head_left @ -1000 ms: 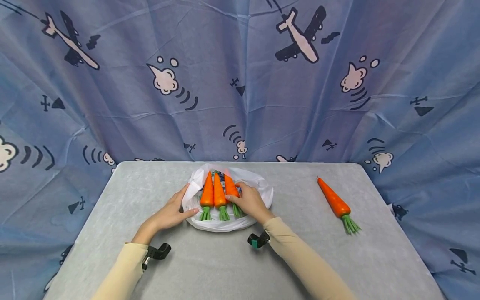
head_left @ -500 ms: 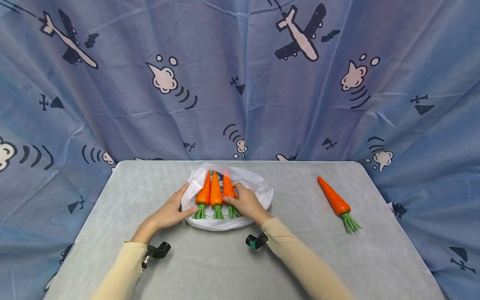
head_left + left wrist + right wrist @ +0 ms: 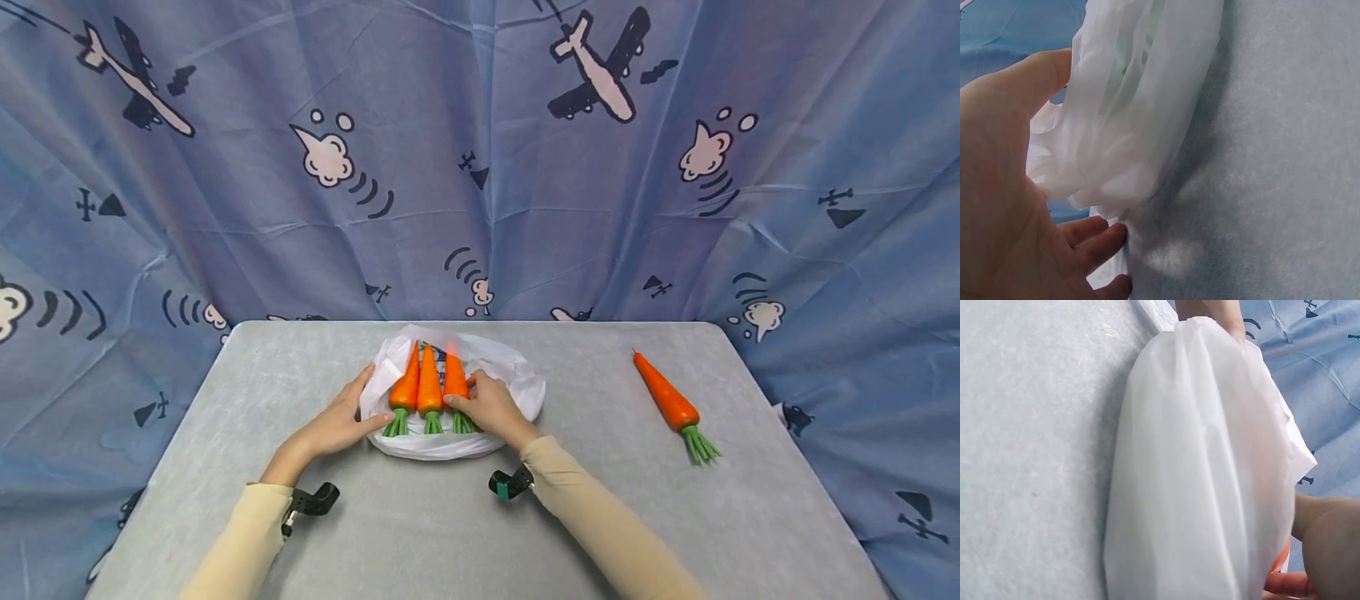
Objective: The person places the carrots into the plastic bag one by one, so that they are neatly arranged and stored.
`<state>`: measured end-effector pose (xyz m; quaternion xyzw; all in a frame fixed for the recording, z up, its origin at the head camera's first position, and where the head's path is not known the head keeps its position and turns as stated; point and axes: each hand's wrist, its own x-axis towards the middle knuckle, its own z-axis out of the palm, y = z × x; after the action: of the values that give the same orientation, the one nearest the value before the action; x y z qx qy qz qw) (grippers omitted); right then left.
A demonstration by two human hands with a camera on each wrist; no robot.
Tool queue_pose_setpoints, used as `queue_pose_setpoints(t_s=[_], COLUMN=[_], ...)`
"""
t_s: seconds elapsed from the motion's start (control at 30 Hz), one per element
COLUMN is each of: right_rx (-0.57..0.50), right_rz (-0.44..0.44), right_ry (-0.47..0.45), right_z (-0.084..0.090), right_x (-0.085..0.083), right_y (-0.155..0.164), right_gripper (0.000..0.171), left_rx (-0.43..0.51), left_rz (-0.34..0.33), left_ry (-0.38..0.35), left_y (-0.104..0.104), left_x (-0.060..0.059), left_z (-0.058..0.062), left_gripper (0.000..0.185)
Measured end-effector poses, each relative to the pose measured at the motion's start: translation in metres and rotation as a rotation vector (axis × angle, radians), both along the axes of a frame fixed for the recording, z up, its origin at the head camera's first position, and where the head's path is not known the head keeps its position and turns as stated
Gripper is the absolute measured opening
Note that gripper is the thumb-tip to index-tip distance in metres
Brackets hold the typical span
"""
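Observation:
A white plastic bag (image 3: 420,452) lies on the table with its mouth toward me, also close up in both wrist views. Three orange carrots with green tops rest side by side in it: the left carrot (image 3: 404,390), the middle carrot (image 3: 430,385) and the right carrot (image 3: 454,379). My right hand (image 3: 495,410) reaches into the bag and grips the right carrot, thumb across its top. My left hand (image 3: 341,423) rests against the bag's left side, fingers spread outside and thumb over the rim near the left carrot's greens. In the left wrist view its thumb (image 3: 1041,78) passes behind the plastic.
A fourth carrot (image 3: 667,393) lies alone on the right of the grey table (image 3: 420,533), greens toward me. Behind the table's far edge hangs a blue curtain (image 3: 420,217) with printed planes. Each wrist wears a black mount, on the left (image 3: 315,500) and right (image 3: 512,482).
My right hand has shifted a little to the left, and the carrots in the bag have slid left with it. The left hand keeps its place against the bag. The lone carrot stays put.

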<state>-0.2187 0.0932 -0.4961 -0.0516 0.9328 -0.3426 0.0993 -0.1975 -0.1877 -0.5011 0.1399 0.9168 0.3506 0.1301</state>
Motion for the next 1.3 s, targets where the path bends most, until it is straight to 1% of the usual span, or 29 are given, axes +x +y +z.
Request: queue_pose_setpoints(t_s=[0.17,0.3,0.47,0.6,0.67,0.93,1.1,1.23,1.3], right_rx=[-0.029,-0.031,-0.017,-0.046,-0.067,-0.112,-0.143,-0.114,-0.094], right_rz=[0.001,0.007,0.040,0.097,0.104,0.078,0.046,0.017,0.000], right_ry=[0.006,0.009,-0.025,-0.068,-0.075,-0.061,-0.071,-0.074,-0.077], right_z=[-0.0025,-0.0028,-0.0018,-0.0009,-0.0013,-0.0087,-0.0106,-0.0091,-0.0081], right_x=[0.0011,0.0020,0.0030,0.0030,0.0029,0.0019,0.0040,0.0069,0.0077], right_y=[0.0001,-0.0005,0.0010,0.0045,0.0062,0.0081,0.0064,0.0030,0.0008], right_gripper=[0.042,0.037,0.042,0.045,0.045,0.049,0.049,0.054,0.053], left_rx=[0.004,0.008,0.019,0.015,0.013,0.011,0.010,0.014,0.012], left_rz=[0.001,0.003,0.008,0.012,0.010,0.014,0.013,0.014,0.016], left_ry=[-0.004,-0.021,-0.039,-0.034,-0.029,-0.031,-0.032,-0.035,-0.038], left_y=[-0.0004,0.0001,0.0004,0.0000,-0.0004,-0.0002,0.0002,0.0006,0.0005], left_x=[0.0001,-0.0001,-0.0011,-0.0019,-0.0019,0.0004,0.0000,0.0002,0.0003], left_z=[0.0006,-0.0003,-0.0002,-0.0001,-0.0004,-0.0009,-0.0011,0.0003,0.0006], left_gripper=[0.101,0.101,0.103,0.103,0.103,0.103,0.102,0.102,0.102])
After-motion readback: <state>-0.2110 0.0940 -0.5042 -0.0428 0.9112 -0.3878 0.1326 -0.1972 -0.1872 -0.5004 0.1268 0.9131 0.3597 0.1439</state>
